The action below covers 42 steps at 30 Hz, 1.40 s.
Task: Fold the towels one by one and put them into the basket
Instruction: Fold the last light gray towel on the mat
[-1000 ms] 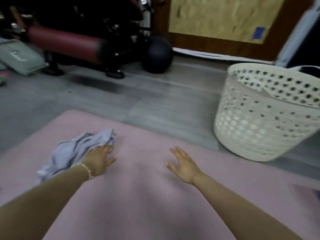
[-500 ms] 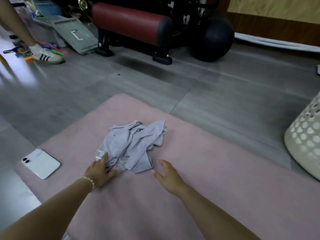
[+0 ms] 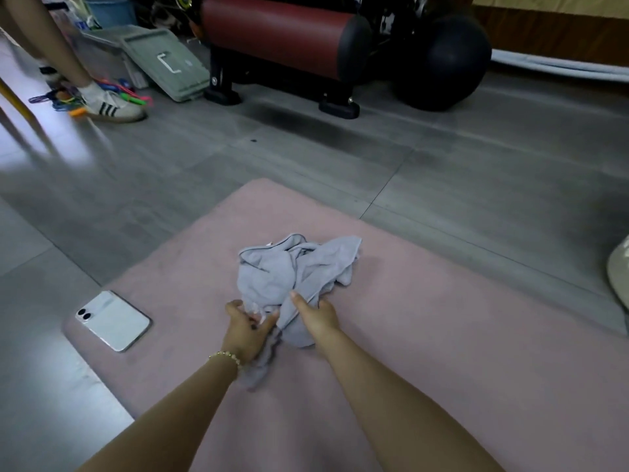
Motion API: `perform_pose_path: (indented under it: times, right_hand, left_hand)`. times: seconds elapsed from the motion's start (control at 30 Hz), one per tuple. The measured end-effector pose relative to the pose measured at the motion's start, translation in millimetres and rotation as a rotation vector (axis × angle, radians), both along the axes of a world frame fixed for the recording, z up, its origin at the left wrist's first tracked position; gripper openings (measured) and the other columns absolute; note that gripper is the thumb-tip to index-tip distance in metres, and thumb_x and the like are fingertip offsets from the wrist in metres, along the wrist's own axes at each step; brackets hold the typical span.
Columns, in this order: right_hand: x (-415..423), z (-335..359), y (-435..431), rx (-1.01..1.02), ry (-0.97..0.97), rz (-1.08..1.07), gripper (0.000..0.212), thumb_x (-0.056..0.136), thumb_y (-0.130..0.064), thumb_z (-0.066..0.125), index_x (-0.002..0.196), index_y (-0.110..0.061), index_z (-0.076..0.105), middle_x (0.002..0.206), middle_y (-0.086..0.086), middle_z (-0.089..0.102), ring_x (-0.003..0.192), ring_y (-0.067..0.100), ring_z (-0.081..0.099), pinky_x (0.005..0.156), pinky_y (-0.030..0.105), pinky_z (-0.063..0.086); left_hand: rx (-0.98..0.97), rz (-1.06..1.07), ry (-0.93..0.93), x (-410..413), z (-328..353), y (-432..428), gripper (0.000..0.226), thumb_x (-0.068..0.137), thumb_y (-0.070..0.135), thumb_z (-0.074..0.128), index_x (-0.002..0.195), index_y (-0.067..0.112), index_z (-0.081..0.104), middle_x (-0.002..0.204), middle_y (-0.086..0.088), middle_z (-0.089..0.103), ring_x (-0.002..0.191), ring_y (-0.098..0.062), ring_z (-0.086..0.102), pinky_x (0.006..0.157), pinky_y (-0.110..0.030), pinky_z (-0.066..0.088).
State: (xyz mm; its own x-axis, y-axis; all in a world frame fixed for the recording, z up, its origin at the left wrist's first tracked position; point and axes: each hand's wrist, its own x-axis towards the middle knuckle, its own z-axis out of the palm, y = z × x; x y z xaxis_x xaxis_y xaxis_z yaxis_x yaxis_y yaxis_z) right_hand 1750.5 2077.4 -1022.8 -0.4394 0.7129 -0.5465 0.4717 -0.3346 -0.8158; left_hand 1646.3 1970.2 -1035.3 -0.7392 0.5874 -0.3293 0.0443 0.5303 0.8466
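Note:
A crumpled light grey towel (image 3: 292, 267) lies in a heap on the pink mat (image 3: 442, 335). My left hand (image 3: 246, 330) grips the towel's near edge, with cloth bunched under its palm and trailing back toward the wrist. My right hand (image 3: 316, 316) pinches a fold of the same towel just to the right, thumb pointing up. Only a sliver of the white perforated basket (image 3: 619, 274) shows at the right edge of the view.
A white phone (image 3: 112, 320) lies face down on the mat's left corner. Grey floor tiles surround the mat. Behind stand a red and black padded bench (image 3: 282, 32), a black ball (image 3: 442, 59), a grey bin lid (image 3: 163, 63) and another person's shoe (image 3: 112, 105).
The view swung left and the basket slid almost out of frame. Both hands closed in on the towel's near edge and took hold of it; before, they lay flat beside it.

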Motion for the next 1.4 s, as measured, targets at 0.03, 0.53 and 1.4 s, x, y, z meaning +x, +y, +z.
perform_pose_path:
  times: [0.03, 0.53, 1.4]
  right_hand:
    - [-0.4, 2.1, 0.1, -0.015, -0.006, -0.063, 0.085, 0.052, -0.078, 0.057, 0.11, -0.017, 0.066, 0.111, 0.002, 0.069, 0.102, 0.026, 0.064, 0.093, 0.04, 0.051]
    - [374.3, 99.8, 80.2, 0.027, 0.041, -0.24, 0.038, 0.087, -0.044, 0.059, 0.112, -0.015, 0.065, 0.101, 0.008, 0.073, 0.094, 0.025, 0.069, 0.079, 0.032, 0.056]
    - [699.5, 53.7, -50.3, -0.051, -0.232, -0.178, 0.04, 0.083, -0.045, 0.067, 0.058, -0.015, 0.059, 0.055, -0.005, 0.051, 0.053, 0.007, 0.046, 0.053, 0.017, 0.039]
  left_hand:
    - [-0.001, 0.019, -0.046, 4.6, 1.7, 4.1, 0.079, 0.08, 0.04, 0.07, 0.137, 0.009, 0.024, 0.091, -0.008, 0.062, 0.084, -0.023, 0.06, 0.083, -0.035, 0.048]
    - [0.08, -0.618, 0.35, 190.7, 68.4, 128.6, 0.07, 0.092, 0.051, 0.046, 0.145, 0.009, 0.03, 0.15, -0.009, 0.034, 0.139, -0.024, 0.029, 0.115, -0.032, 0.022]
    - [0.071, -1.859, 0.217, 619.6, 12.7, 135.2, 0.035, 0.097, 0.039, 0.045, 0.112, 0.015, 0.065, 0.11, 0.0, 0.062, 0.103, -0.013, 0.054, 0.097, -0.031, 0.042]
